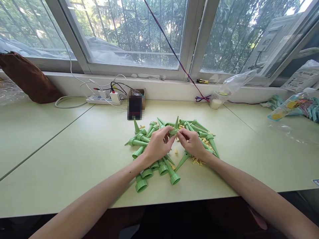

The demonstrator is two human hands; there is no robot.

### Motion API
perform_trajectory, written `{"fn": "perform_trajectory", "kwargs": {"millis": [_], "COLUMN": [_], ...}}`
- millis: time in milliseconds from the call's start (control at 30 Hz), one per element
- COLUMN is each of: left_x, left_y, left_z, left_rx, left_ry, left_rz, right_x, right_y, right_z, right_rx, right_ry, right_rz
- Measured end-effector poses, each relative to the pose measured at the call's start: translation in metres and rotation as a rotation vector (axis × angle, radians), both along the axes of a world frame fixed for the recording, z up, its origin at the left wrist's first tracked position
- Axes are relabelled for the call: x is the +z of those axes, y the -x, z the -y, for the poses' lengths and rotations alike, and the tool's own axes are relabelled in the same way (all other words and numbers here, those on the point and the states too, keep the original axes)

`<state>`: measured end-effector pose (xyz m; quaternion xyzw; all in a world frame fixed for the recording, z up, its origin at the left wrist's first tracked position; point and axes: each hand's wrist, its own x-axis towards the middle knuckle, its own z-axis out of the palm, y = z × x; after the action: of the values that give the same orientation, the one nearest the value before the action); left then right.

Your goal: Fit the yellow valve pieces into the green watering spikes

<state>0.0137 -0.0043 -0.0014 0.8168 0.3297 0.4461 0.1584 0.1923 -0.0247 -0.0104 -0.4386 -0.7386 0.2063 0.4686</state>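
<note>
My left hand [159, 142] grips a green plastic watering spike [176, 124] by its wide collar, point upward, above the middle of the pile. Close against that collar, the thumb and forefinger of my right hand [191, 142] are pinched together; whatever they hold is hidden by the fingertips. More green spikes [175, 178] lie around and under both hands, some with their open round ends facing me. Small yellow plastic pieces [198, 161] are scattered among the spikes at the right, and a single yellow piece [176, 151] lies between my hands.
Along the windowsill lie a power strip [93, 99] with plugged-in chargers and a small cardboard box [142, 96] behind a blurred dark object. A plastic cup [216, 101] and a yellow cutter [202, 81] are at the back right. Plastic packages [286, 106] lie far right, a brown bag [30, 78] far left.
</note>
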Motion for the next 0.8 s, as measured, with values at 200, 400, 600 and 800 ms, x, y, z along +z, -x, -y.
{"fn": "perform_trajectory", "kwargs": {"millis": [200,400,600,800], "left_x": [0.0012,0.0007,0.0005,-0.0005], "left_y": [0.0000,-0.0003,0.0000,-0.0004], "left_z": [0.0004,0.0000,0.0002,0.0001], "left_rx": [-0.012,-0.009,-0.011,-0.003], "left_ry": [0.002,-0.003,-0.003,-0.010], "left_rz": [0.000,0.001,-0.005,-0.028], "right_x": [0.0015,0.0004,-0.0002,0.0003], "right_y": [0.0005,0.0001,-0.0002,0.0000], "right_z": [0.0005,-0.0002,-0.0002,-0.0004], "right_rx": [0.013,0.011,0.015,0.034], "right_ry": [0.005,0.008,0.016,0.038], "right_rz": [-0.001,0.002,0.011,0.022]}}
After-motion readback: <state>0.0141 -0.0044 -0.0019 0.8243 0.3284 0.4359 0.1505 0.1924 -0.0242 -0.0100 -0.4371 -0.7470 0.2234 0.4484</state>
